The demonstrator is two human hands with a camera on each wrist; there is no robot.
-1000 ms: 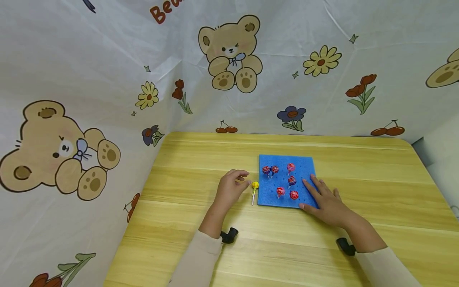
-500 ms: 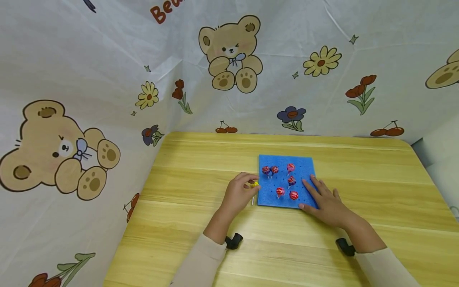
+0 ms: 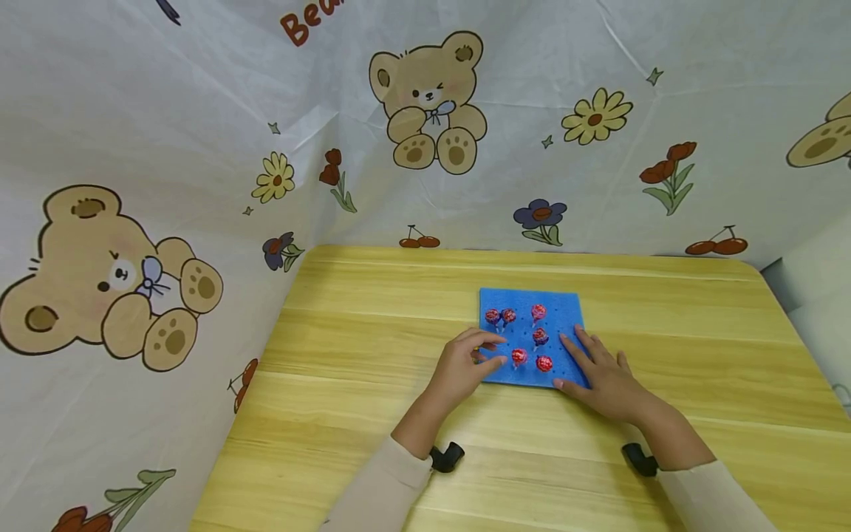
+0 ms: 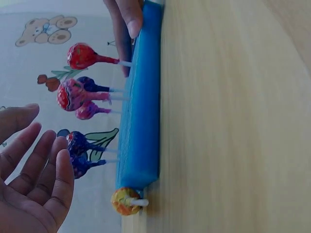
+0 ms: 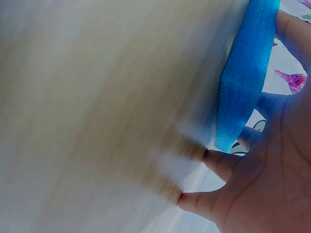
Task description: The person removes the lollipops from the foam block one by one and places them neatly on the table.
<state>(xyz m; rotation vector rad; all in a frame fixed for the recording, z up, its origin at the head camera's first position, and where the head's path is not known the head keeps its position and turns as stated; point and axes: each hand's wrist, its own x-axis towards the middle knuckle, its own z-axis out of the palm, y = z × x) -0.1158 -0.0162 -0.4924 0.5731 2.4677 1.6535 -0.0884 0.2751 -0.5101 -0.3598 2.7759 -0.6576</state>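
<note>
A blue foam board (image 3: 561, 304) lies on the table, with several wrapped lollipops standing in it on their sticks. Over its left part hovers my left hand (image 3: 459, 367), thumb and fingers apart and holding nothing, close to a pink-and-red lollipop (image 3: 518, 357). Beside the board's left side, a yellow lollipop (image 4: 125, 201) lies on the table, mostly hidden by the left hand in the head view. My right hand (image 3: 612, 380) rests at the board's right edge with fingers spread; in the right wrist view two fingertips touch the table.
Two dark-wrapped lollipops, one of them a purple-red lollipop (image 3: 492, 316), stand at the board's back left. A red lollipop (image 3: 544, 363) is near its front edge. The wooden table (image 3: 372, 310) meets a bear-print cloth (image 3: 465, 207) at its back and left.
My left hand has moved right, past the yellow lollipop and over the board's left part, without taking the lollipop along. The right hand has stayed at the board's right edge.
</note>
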